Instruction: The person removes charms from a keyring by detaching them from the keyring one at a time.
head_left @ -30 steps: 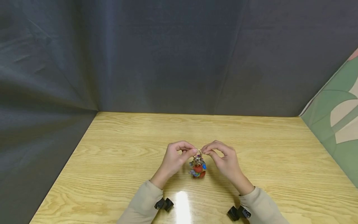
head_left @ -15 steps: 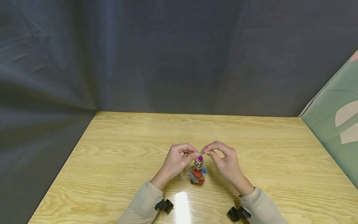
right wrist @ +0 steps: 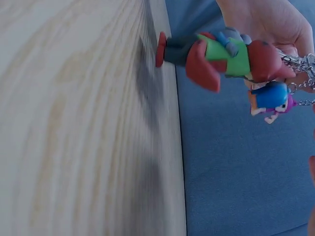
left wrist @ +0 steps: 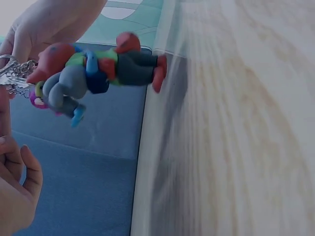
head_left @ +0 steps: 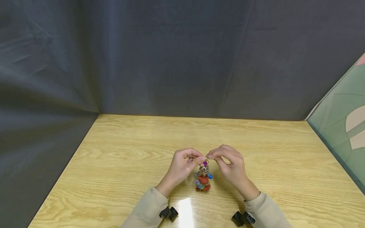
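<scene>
A bunch of figure keychains hangs between my hands on a metal key ring (head_left: 207,162). My left hand (head_left: 179,167) pinches the ring at its left side between thumb and forefinger. Opposite it, the fingertips of my right hand (head_left: 232,164) pinch the ring's upper right. The largest figure (right wrist: 224,58) has a red head, red tail, green vest and red feet. Beside it dangle a grey figure (left wrist: 69,83) and a small figure in blue with a purple cap (right wrist: 272,97). Silver chains (right wrist: 298,64) run from the figures up to the ring.
A light wood-grain table (head_left: 128,139) lies under both hands, close below the figures' feet. Dark grey cloth (head_left: 171,63) rises behind it and at the left. A green patterned panel (head_left: 342,126) stands at the right.
The hands have shifted slightly, the left one toward the right. The figures hang lower in the head view, and a purple piece by the ring has come into sight.
</scene>
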Demonstrator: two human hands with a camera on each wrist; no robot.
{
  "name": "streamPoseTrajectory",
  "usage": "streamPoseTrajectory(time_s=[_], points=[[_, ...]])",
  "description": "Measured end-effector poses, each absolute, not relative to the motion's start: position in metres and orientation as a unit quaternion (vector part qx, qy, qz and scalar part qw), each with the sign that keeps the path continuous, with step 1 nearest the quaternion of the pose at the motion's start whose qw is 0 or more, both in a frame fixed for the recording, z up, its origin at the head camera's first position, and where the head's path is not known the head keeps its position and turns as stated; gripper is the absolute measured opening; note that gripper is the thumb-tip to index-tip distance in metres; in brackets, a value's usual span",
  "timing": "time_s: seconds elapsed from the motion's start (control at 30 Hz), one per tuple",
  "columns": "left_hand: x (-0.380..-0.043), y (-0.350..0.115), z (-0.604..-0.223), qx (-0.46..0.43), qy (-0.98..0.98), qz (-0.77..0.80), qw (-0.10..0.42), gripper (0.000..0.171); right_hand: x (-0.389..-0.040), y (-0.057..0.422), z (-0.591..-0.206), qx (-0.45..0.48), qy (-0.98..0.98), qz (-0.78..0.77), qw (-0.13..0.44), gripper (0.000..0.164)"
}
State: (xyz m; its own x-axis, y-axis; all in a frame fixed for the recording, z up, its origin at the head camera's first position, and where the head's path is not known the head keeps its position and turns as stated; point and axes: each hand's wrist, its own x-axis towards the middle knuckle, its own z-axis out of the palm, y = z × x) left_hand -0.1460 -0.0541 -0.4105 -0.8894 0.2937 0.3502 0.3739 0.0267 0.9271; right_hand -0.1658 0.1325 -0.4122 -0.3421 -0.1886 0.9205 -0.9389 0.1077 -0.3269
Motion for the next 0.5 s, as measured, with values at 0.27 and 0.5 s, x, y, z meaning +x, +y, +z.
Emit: streamPoseTrajectory(time_s=[0.27, 0.5], points=[[-0.1438, -0.0541, -0.4135, -0.234, -0.721, -0.651, 0.031, 0.011, -0.1641, 0.1325, -0.4085, 0.456, -0.643, 0.475, 0.392, 0.025], [-0.1452, -0.0568, -0.4143, -0.23, -0.734, -0.638, 0.026, 0.011, -0.1647, 0.1319, -0.4097, 0.471, -0.641, 0.471, 0.382, 0.023]])
